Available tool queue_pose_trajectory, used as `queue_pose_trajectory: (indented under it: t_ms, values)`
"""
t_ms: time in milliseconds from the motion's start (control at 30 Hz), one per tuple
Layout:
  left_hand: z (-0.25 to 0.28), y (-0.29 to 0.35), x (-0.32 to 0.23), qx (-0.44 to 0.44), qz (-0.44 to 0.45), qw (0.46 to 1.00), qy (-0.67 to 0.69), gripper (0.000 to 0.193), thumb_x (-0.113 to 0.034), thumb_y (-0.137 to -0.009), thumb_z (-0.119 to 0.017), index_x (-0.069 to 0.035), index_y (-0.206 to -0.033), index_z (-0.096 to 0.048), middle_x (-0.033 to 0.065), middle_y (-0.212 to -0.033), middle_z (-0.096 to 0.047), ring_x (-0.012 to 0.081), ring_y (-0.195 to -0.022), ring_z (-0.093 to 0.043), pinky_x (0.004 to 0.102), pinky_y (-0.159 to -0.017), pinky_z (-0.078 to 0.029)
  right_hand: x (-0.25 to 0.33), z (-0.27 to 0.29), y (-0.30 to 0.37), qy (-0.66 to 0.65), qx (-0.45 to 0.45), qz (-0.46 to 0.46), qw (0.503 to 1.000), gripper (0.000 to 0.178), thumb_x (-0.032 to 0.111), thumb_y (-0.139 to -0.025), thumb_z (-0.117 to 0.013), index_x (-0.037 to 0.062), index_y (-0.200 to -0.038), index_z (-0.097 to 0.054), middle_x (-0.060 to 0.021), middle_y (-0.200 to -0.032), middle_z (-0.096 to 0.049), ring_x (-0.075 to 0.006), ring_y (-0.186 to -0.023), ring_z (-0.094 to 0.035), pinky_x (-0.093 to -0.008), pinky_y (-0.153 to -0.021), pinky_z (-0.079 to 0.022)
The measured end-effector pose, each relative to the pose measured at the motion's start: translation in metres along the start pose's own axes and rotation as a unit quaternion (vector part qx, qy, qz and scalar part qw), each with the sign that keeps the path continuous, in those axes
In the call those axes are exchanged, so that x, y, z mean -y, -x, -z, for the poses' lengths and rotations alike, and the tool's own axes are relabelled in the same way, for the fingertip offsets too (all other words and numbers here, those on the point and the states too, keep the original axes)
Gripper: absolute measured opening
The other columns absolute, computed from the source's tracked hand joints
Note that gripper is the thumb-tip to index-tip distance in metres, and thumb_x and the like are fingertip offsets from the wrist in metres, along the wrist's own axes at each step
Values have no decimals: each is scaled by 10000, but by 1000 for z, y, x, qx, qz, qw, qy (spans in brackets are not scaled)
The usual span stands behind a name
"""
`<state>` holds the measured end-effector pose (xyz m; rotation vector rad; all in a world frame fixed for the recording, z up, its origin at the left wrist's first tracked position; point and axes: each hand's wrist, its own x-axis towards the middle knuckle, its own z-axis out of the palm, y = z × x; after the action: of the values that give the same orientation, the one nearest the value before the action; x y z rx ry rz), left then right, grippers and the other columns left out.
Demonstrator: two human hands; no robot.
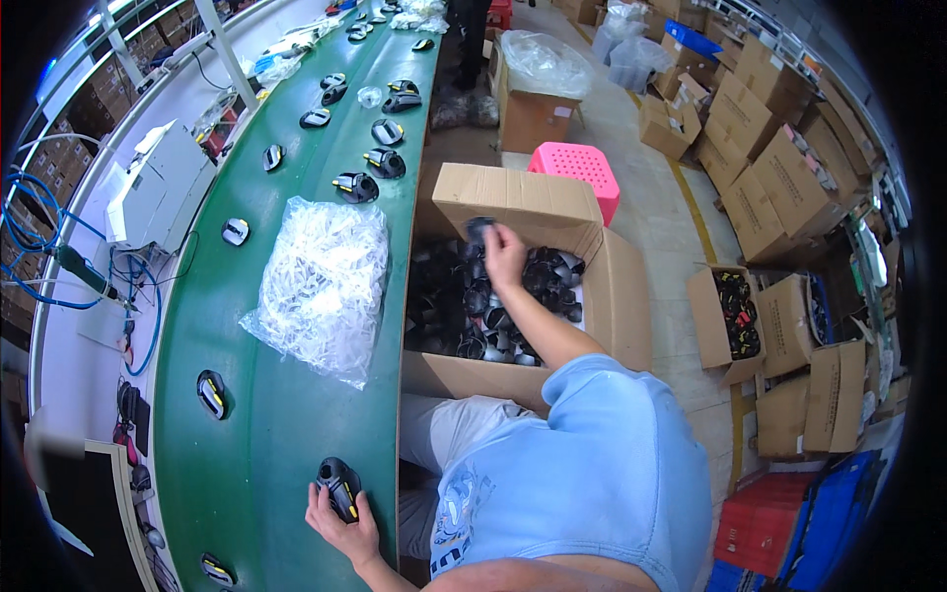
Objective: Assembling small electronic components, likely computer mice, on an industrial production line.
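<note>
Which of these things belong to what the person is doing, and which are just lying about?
Apparently in use:
black-and-yellow device, held by the left hand
dark part, in the right hand
open carton of dark pieces

Apparently just about:
pink stool
stacked cartons
bag of pale pieces, untouched, though possibly needed

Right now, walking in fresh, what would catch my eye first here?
Likely the long green work surface on the left, bearing a clear bag of whitish pieces. To its right, the right grip holds a dark part over an open carton of black parts. Beyond the carton stands a bright pink stool.
</note>
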<state>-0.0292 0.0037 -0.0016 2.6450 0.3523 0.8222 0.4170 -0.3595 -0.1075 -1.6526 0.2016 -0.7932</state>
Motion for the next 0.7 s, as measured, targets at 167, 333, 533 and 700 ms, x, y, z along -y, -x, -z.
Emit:
queue_pose_trajectory:
  t_ms: [167,333,533,700]
  values:
    - [4,-5,-17,13,67,992,102,599,-414,-1039,-685,47,-1407,-579,214,-1339,-673,366,-1203,-610,495,-1009,-494,207,-21,124,-175,422,375,807,273,141,-881,-826,176,-1151,-839,-42,-873,-711,-260,-826,-677,-393,-743,-565]
    - [-4,-19,-59,-40,330,776,536,562,-455,-1199,-317,-3,-1351,-615,74,-1087,-683,192,-953,-638,357,-858,-495,255,-53,238,-356,504,410,672,371,201,-822,-887,237,-1188,-835,12,-1026,-703,-223,-911,-673,-355,-766,-550]
    - [29,-28,-64,-58,327,751,570,345,-222,-1168,-472,30,-1333,-642,84,-1152,-728,135,-1014,-686,278,-848,-538,268,-47,235,-363,726,275,515,441,137,-814,-879,128,-1251,-818,-177,-1433,-696,-291,-1051,-726,-409,-928,-591]
    - [46,-8,-49,34,311,791,526,264,-197,-1151,-546,10,-1249,-675,37,-978,-733,78,-835,-662,228,-711,-498,279,-62,236,-247,845,57,471,484,211,-917,-865,66,-1361,-741,-136,-1249,-770,-218,-1075,-743,-335,-862,-608]
